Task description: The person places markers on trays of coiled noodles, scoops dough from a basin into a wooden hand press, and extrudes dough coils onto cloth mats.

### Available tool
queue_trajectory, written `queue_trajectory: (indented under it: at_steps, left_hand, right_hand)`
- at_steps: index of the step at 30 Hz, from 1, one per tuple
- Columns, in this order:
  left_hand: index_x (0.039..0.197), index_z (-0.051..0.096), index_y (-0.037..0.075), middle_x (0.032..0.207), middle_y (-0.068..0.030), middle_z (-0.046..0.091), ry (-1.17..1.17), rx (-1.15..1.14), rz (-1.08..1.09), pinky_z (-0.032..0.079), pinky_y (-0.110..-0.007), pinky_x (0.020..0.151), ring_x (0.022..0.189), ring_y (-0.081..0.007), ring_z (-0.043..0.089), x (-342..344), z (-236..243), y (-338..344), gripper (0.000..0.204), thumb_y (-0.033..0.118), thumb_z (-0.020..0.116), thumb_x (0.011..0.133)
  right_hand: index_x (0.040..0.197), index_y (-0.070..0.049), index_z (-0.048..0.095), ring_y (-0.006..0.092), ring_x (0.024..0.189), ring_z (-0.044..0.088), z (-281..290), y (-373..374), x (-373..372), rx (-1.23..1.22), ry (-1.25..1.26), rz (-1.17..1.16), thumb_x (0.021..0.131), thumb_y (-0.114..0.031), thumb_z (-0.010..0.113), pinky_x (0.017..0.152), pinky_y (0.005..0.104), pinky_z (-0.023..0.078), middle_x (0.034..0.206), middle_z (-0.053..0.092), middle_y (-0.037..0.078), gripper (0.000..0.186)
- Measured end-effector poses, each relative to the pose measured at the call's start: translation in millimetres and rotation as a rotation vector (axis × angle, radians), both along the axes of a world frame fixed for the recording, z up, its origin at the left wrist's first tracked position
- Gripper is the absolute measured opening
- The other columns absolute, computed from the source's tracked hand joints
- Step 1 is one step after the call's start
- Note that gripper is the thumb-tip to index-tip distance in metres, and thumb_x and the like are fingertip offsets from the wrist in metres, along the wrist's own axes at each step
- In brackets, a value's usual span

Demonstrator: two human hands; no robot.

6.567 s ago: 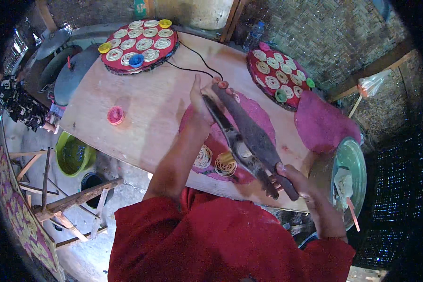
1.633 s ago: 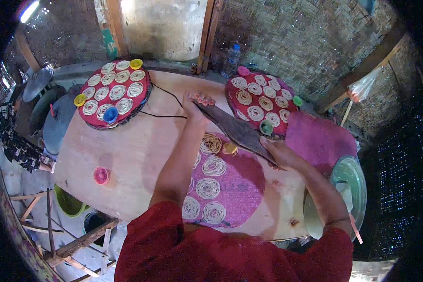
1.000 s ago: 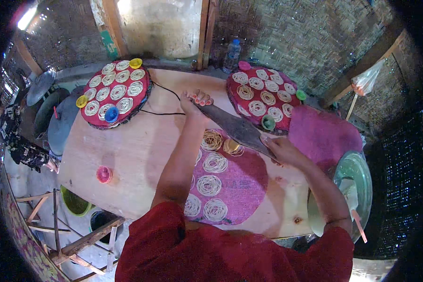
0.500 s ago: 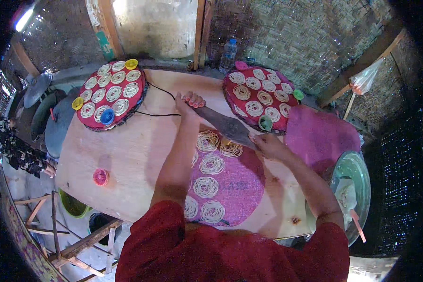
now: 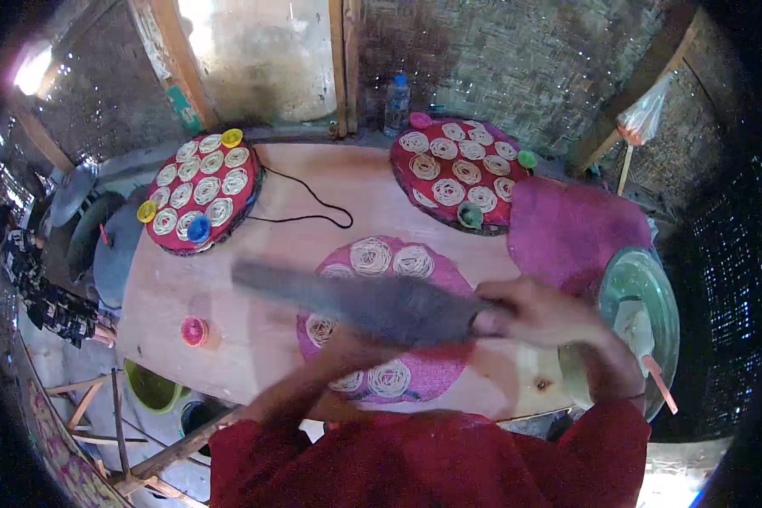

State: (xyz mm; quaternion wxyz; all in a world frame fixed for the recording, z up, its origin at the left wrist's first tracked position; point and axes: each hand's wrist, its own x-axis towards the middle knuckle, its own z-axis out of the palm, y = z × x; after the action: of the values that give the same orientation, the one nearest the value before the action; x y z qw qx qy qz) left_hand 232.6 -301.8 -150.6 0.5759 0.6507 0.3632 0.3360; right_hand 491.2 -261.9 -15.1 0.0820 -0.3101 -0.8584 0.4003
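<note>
From my seat I look past a red shirt onto a pale wooden table. A woven wall closes off the far side, beside a bright panel.

On the table, nearest the shirt, I see a round pink cloth carrying noodle coils; the hands and tool hide some of these from me. A pink cup sits to the left, and a green tub stands to the right. A loose pink sheet lies beyond the tub. Farther back are two round red trays of coils, with a black cord by the left one, then a bottle.

The dark tool, blurred, hangs crosswise above the pink cloth. My right hand has its fingers closed round the tool's right end. My left hand is mostly hidden beneath it; I can't tell whether it grips anything.
</note>
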Motion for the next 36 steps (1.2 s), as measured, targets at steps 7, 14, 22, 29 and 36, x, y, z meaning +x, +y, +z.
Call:
queue_trajectory:
  at_steps: [7,14,22,29,36]
  left_hand:
    - [0.112,0.051,0.003,0.108,-0.0147,0.057,-0.017,-0.043,-0.183,0.045,-0.037,0.088,0.098,-0.0250,0.055,66.9,-33.3,-40.3,0.045,0.039,0.052,0.085]
    - [0.110,0.051,0.002,0.106,-0.0136,0.057,-0.176,-0.128,-0.451,0.045,-0.036,0.086,0.095,-0.0239,0.056,122.1,6.0,-34.7,0.037,0.029,0.055,0.084]
    - [0.108,0.052,0.002,0.104,-0.0124,0.058,-0.388,-0.329,-0.625,0.046,-0.035,0.084,0.092,-0.0226,0.058,153.7,42.0,-26.9,0.030,0.018,0.059,0.083]
    - [0.113,0.051,0.003,0.110,-0.0059,0.059,0.427,1.281,-0.255,0.046,-0.035,0.089,0.098,-0.0174,0.057,112.6,-27.9,22.7,0.035,0.011,0.064,0.081]
    - [0.115,0.054,0.006,0.112,-0.0071,0.058,-0.744,-0.085,0.192,0.044,-0.035,0.090,0.104,-0.0187,0.054,191.3,55.8,-15.2,0.031,0.005,0.061,0.085]
  right_hand:
    - [0.084,-0.006,0.066,0.0358,0.061,0.061,-84.9,-26.6,46.9,0.095,-0.164,-0.034,0.093,-0.045,0.041,0.065,0.0444,0.049,0.064,0.060,0.018,0.047]
    - [0.115,-0.004,0.049,0.0274,0.077,0.058,-27.6,-44.9,20.8,0.472,0.506,0.132,0.093,-0.040,0.044,0.071,0.0364,0.046,0.094,0.056,0.012,0.042]
    - [0.121,-0.010,0.043,0.0272,0.075,0.061,65.3,-117.1,34.0,0.507,0.272,0.089,0.082,-0.009,0.059,0.061,0.0362,0.050,0.101,0.055,0.014,0.043]
    - [0.109,-0.013,0.044,0.0093,0.053,0.046,70.3,-123.9,171.6,0.424,0.846,-1.172,0.092,-0.011,0.049,0.045,0.0260,0.040,0.070,0.045,0.001,0.018]
    - [0.105,-0.010,0.041,0.0164,0.060,0.048,5.1,-108.5,201.2,0.620,1.938,-1.253,0.095,-0.020,0.047,0.059,0.0350,0.049,0.072,0.045,0.003,0.015]
